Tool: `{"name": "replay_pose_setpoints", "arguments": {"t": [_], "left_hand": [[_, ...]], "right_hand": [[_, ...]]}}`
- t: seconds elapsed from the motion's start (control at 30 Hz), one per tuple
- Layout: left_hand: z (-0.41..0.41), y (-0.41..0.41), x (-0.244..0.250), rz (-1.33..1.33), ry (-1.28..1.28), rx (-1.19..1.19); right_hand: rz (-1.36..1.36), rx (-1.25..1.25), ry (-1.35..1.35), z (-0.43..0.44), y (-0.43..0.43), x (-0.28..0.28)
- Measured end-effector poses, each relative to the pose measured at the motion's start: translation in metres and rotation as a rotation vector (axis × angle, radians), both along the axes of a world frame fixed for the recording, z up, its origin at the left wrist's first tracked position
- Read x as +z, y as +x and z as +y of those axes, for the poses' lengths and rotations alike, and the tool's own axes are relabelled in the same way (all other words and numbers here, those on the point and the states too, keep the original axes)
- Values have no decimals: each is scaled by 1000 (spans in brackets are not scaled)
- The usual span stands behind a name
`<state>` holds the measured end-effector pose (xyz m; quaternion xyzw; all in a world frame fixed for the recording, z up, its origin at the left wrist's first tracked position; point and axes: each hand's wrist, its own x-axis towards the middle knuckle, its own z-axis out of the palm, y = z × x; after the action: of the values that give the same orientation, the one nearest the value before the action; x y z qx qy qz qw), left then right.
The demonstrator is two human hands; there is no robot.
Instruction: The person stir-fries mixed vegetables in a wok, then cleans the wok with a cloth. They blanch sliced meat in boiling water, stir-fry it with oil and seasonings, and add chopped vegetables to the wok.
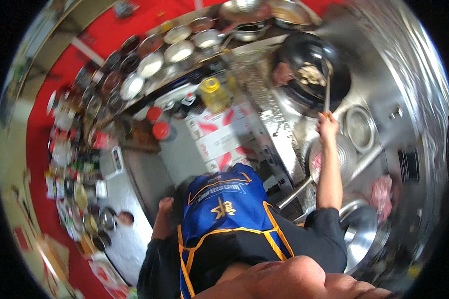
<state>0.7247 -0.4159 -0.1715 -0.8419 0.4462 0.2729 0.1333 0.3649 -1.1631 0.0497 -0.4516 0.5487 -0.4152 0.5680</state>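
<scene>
My right hand [327, 126] is closed around the handle of a long metal cooking ladle or spatula [327, 95]. Its head, blurred, reaches into a black wok [336, 59] on the stove, beside pale chunks of food [311, 74]. A reddish-brown bundle, apparently cloth, [283, 74] lies at the wok's left rim. Below my right forearm, partly covered by it, is a perforated metal strainer [344, 157] with something pink inside. My left hand [166, 203] hangs beside my blue apron [224, 202], away from the stove; its fingers are too small and blurred to make out.
A round metal dish [359, 129], a steel pan [363, 231] and pink meat, seemingly bagged, [381, 194] lie along the right. Ahead are a yellow oil jug [213, 97], a printed carton [219, 140] and red-lidded jars [161, 130]. Several seasoning bowls [179, 51] line the back shelf.
</scene>
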Motion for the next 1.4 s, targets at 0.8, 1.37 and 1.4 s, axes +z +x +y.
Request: {"name": "replay_pose_setpoints", "arguments": {"t": [0.8, 1.37, 1.4], "left_hand": [[125, -30, 125, 79, -1185, 1382], [394, 164, 129, 162, -1989, 2261], [394, 173, 128, 45, -2049, 2306]], "right_hand": [[-334, 860, 227, 354, 190, 92], [305, 1907, 218, 818, 479, 129], [332, 1904, 236, 830, 485, 126]]}}
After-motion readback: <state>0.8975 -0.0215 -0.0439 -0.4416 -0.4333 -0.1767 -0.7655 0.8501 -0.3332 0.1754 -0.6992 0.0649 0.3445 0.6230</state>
